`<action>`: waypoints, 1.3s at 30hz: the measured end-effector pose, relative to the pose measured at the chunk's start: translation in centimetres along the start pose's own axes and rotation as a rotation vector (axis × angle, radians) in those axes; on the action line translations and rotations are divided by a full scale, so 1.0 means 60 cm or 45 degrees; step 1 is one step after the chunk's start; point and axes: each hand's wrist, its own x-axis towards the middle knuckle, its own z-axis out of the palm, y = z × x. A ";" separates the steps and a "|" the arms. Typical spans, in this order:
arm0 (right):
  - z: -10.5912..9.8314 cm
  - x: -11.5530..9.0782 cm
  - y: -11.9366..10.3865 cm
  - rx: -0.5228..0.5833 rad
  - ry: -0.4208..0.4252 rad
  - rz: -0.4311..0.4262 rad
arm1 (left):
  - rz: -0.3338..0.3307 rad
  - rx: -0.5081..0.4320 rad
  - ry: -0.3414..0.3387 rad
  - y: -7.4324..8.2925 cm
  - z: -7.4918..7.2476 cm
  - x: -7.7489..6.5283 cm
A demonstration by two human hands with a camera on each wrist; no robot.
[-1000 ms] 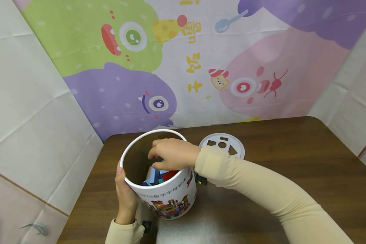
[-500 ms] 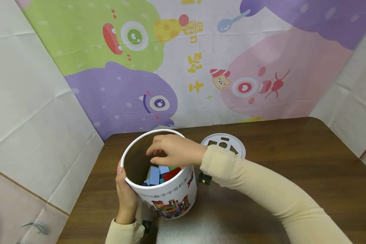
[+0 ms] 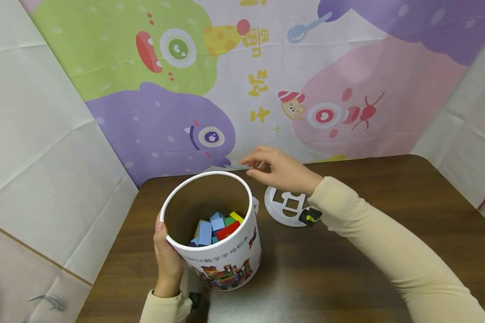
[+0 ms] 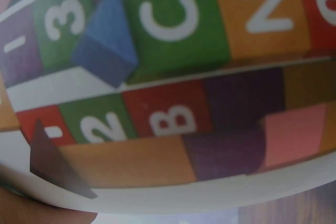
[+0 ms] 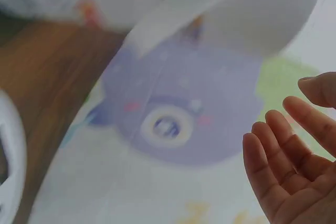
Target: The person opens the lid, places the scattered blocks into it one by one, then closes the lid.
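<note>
Head view: the left hand (image 3: 167, 260) grips the near-left wall of the tall white cardboard cylinder tub (image 3: 226, 264), fingers wrapped round the side and thumb tip at the rim, with the tub standing upright on the dark brown wood-grain table (image 3: 388, 215). Inside lie loose painted blocks (image 3: 216, 226) in blue, red, green and yellow, with flat faces and sharp corners. The right hand (image 3: 279, 170) hovers above and behind the tub rim, fingers loosely extended and holding nothing. Below it the flat white round plastic lid (image 3: 280, 211) with shape cut-outs lies on the table just right of the tub, partly hidden by the wrist. Judged risk: the tub is tall and held on one side only, so a knock from the right sleeve could tilt it; the smooth glossy wall offers little friction. Left wrist view: the tub's printed wall (image 4: 173, 108) fills the frame, smooth coated card bearing coloured letter and number squares; the hand itself is not clearly seen, only a sliver at the lower edge. Right wrist view: the right hand's fingers (image 5: 283, 156) are straight to slightly bent, apart, palm bare; a blurred white curved edge, probably the tub, crosses the top against the patterned backdrop (image 5: 168, 124), and the table shows at left.
</note>
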 end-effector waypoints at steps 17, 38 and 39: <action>-0.022 -0.092 0.245 -0.213 0.014 0.588 | 0.019 -0.022 0.004 0.000 -0.003 -0.001; 0.009 -0.143 0.310 -0.425 -0.158 0.969 | 0.034 -0.023 0.007 -0.005 0.002 0.003; 0.009 -0.143 0.309 -0.429 -0.154 0.973 | 0.037 -0.011 0.004 -0.005 0.001 0.003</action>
